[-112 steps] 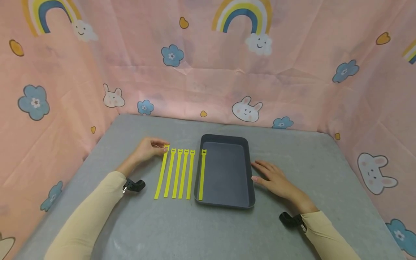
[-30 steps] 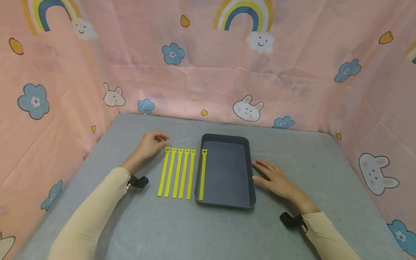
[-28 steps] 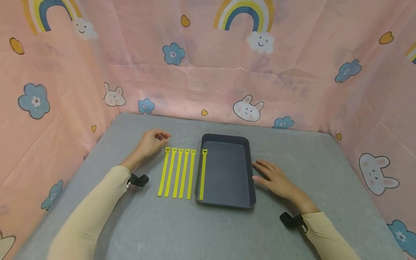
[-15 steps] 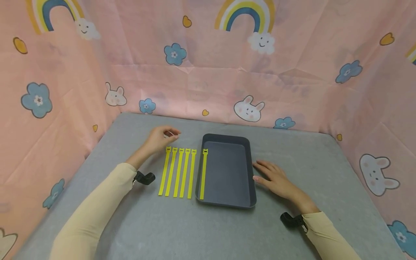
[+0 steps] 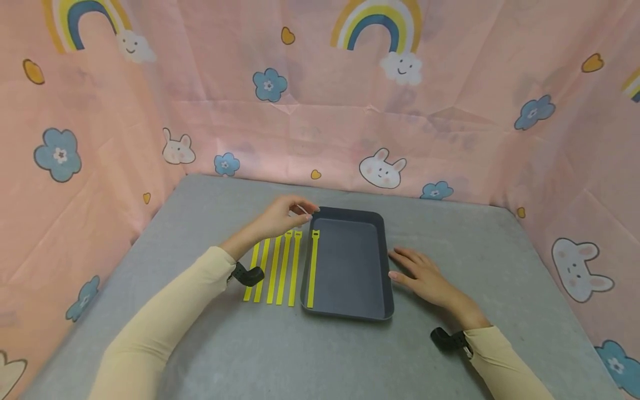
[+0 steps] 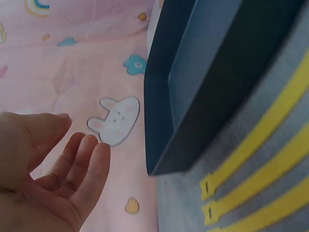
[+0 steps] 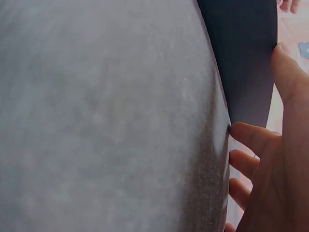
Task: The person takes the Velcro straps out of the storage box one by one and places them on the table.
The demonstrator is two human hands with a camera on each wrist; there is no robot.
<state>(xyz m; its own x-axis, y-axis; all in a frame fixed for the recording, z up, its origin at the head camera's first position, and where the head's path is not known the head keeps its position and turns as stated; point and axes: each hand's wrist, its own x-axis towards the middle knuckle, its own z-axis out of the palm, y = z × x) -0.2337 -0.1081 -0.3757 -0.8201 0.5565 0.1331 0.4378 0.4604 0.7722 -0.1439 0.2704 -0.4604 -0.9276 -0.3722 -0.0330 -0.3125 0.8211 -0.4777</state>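
Several yellow hook-and-loop cable ties (image 5: 283, 272) lie side by side on the table, left of a dark grey rectangular tray (image 5: 350, 266). One more yellow cable tie (image 5: 313, 272) lies lengthwise along the tray's left inner side. My left hand (image 5: 281, 218) hovers at the tray's far left corner, its arm covering the heads of some ties. In the left wrist view that hand (image 6: 77, 188) holds nothing, thumb and fingers loosely bent and apart. My right hand (image 5: 425, 279) is at the tray's right wall, fingers spread; the right wrist view shows its thumb (image 7: 285, 67) against the wall.
Grey cloth covers the table (image 5: 240, 344). Pink printed curtains (image 5: 310, 133) enclose it at the back and both sides. A dark device is strapped to each wrist, the left one (image 5: 248, 275) overlapping the outermost ties.
My left hand let go of the leftmost tie, now straighter in its row, then lifted and moved right to the tray's far left corner. My right hand has stayed put.
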